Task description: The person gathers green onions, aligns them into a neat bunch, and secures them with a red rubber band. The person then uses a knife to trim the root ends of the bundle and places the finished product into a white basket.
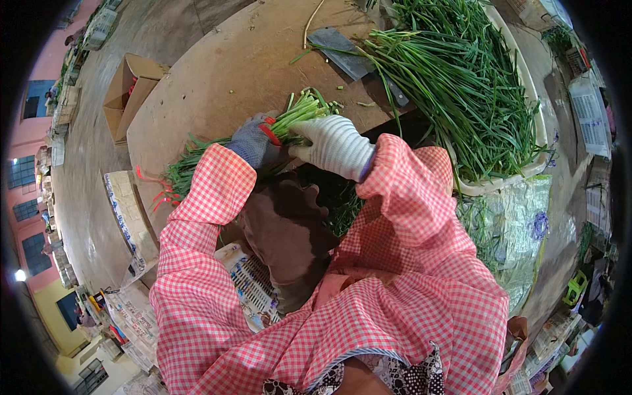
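A bundle of long green leafy stalks (pixel 303 112) lies across both hands, its pale cut ends pointing up and right, its leaves trailing left. My left hand (pixel 254 139), in a grey-blue knit glove, is closed round the bundle beside a red tie (pixel 270 132). My right hand (pixel 333 143), in a white knit glove, grips the stalks near their cut ends; its fingertips are partly hidden. Beyond my right hand, a wide-bladed cleaver (pixel 341 51) lies on the brown table (pixel 197 94), its dark handle towards me. More red ties (pixel 165 190) lie at the left table edge.
A white tub (pixel 526 84) heaped with loose green stalks (pixel 459 79) stands at the right, some overhanging the cleaver. An open cardboard box (pixel 129 96) is beyond the table's left edge. A plastic crate (pixel 252 281) sits low before me. Silvery sheeting (pixel 518 237) lies below the tub.
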`<state>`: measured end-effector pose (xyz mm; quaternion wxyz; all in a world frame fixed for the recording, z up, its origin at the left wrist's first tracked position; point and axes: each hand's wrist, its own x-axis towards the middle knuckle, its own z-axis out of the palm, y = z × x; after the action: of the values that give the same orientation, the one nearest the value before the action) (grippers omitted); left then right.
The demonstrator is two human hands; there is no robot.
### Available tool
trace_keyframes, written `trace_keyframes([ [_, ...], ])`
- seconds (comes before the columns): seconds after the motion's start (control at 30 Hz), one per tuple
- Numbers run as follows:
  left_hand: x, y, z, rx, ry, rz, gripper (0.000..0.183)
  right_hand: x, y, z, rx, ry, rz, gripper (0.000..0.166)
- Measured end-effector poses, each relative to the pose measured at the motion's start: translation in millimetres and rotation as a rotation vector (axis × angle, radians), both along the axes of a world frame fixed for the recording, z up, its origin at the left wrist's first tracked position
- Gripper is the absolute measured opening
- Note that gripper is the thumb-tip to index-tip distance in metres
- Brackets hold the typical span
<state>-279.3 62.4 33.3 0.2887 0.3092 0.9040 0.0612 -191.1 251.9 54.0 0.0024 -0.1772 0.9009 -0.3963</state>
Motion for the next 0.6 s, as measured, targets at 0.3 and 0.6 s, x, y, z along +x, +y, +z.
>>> trace_keyframes([
  [0.3, 24, 0, -1, 0.051, 0.245, 0.051, 0.072, -13, -45, -9, -0.091, 0.127, -0.076, 0.022],
  [0.6, 29, -4, -12, -0.076, 0.337, -0.010, 0.101, 53, -55, -34, -0.484, 0.015, -0.176, 0.016],
])
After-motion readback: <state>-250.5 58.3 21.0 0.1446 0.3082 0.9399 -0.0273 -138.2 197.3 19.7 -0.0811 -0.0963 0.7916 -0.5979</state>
